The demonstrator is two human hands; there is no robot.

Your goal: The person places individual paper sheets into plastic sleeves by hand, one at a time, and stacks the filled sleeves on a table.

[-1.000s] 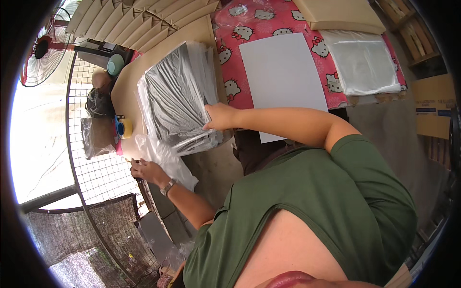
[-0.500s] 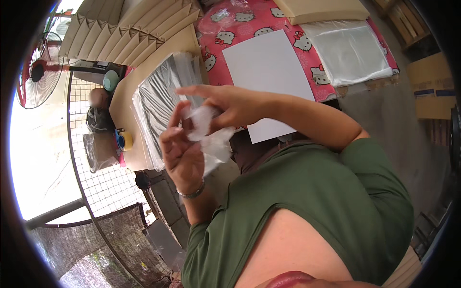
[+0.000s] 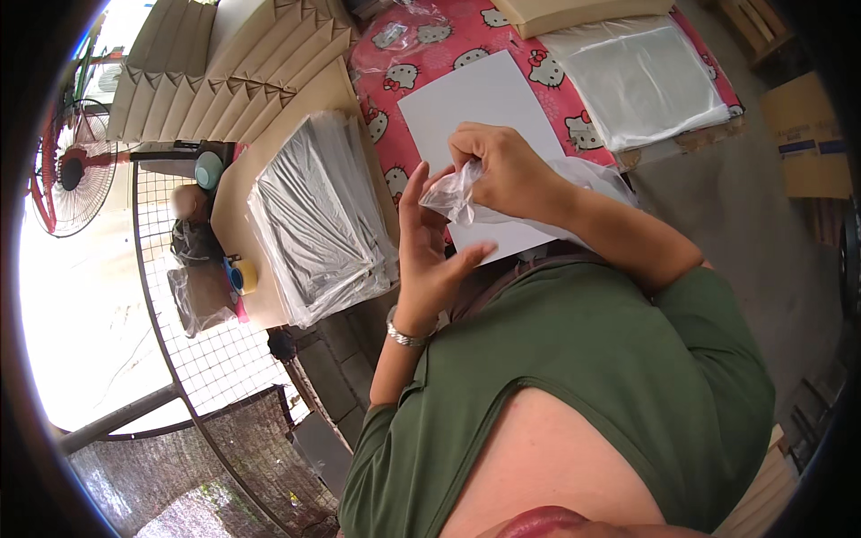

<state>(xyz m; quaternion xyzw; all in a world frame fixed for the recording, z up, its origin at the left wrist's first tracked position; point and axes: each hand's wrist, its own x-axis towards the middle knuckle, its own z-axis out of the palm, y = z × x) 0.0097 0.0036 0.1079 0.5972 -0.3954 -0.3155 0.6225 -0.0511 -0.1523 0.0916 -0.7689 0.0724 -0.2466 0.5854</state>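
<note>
My right hand [image 3: 511,170] is closed in a fist on a crumpled clear plastic bag [image 3: 456,195]. The rest of the bag spreads behind my right wrist and forearm to the right. Beside the gathered end, my left hand [image 3: 433,255] has its fingers apart and curved, thumb out; whether it touches the plastic I cannot tell. Beneath both hands a white sheet [image 3: 484,99] lies on the table with a pink cartoon-print cover [image 3: 381,76]. Part of the sheet is hidden by my hands and the bag.
Left of the sheet lies a stack of plastic-wrapped flat packs [image 3: 314,211]. Flat clear bags [image 3: 646,85] lie at the table's right. Folded brown paper bags [image 3: 233,90] are piled at the far left, near a tape roll [image 3: 240,275] and a red fan [image 3: 76,170].
Both hands have moved right, over the white sheet. My right hand has closed on the plastic, and the bag now stretches out behind my right forearm.
</note>
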